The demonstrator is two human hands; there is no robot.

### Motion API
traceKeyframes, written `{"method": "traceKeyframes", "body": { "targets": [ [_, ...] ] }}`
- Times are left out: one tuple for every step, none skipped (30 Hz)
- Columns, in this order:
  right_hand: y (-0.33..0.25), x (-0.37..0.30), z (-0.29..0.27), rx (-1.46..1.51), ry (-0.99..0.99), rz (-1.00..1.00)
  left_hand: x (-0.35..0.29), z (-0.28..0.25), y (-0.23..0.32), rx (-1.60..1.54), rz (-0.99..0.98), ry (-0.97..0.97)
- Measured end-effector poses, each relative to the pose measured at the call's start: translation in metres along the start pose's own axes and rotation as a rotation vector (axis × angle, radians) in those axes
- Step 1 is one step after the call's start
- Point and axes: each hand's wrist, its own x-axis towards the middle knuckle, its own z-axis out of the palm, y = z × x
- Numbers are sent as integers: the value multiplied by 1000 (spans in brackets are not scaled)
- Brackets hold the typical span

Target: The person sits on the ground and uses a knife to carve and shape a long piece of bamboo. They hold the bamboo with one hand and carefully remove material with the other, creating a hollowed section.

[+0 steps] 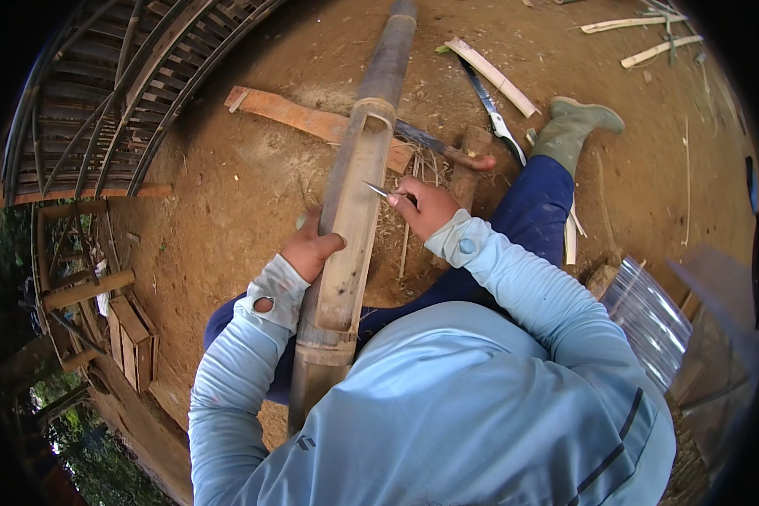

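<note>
A thick bamboo pole (386, 52) runs away from me across my lap, with a long rectangular opening cut into one of its sections. Pale inner wood (354, 215) shows inside this opening, with dark specks toward the near end. My left hand (310, 247) grips the pole's left side, its thumb over the opening's edge. In my right hand (426, 207) is a slim pointed tool (377, 189) with a grey metallic tip, held between the fingers. That tip points left over the opening; whether it touches the wood I cannot tell. The tool's handle is hidden in my fingers.
A flat reddish board (299, 115) lies under the pole. Right of it are a large knife (434, 145) with a wooden handle, a wooden block (471, 143) and a handsaw (499, 125). Bamboo strips (491, 74) litter the dirt ground. A slatted bamboo structure (84, 93) stands far left.
</note>
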Motion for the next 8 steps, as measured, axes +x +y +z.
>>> {"method": "traceKeyframes", "body": {
  "targets": [
    [-1,-2,1,-16,2,-18,-2,2,1,10,12,3],
    [-5,0,-1,34,2,15,-3,1,4,11,5,-12],
    [-3,6,-1,40,13,32,-3,0,8,13,-2,-26],
    [-1,14,-2,46,27,48,-3,1,11,17,-6,-41],
    [0,18,-3,51,42,65,-4,2,11,12,-9,-33],
    [2,16,-3,31,12,61,-4,3,10,8,-12,-26],
    [3,15,-1,12,-17,54,-4,2,11,7,-14,-15],
    [4,11,0,-6,-46,46,-4,1,11,6,-13,-12]
  ]
}}
